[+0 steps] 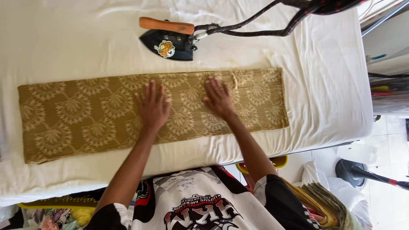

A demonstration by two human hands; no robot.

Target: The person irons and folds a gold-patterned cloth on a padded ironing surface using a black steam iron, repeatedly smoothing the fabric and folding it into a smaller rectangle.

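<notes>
Folded gold cloth [128, 113] with a pale fan pattern lies flat on the white-covered worktop [332, 85], its long axis running from 9 o'clock to 3 o'clock across the head view. Both hands rest on its right half, palms down, fingers spread and pointing toward 12 o'clock. Neither grip closes on anything; each only presses the cloth. The left hand [153, 106] sits near the cloth's middle, the right hand [219, 97] just beside it toward 3 o'clock. Most of the cloth stretches away toward 9 o'clock from the left hand, so that hand is nearer the uncovered length. A black iron [170, 42] with a wooden handle stands at 12 o'clock, apart from the cloth, its cord [255, 25] leaving the frame at the top. The cloth's layers and underside are hidden, as is the worktop's near edge behind the person's shirt.
</notes>
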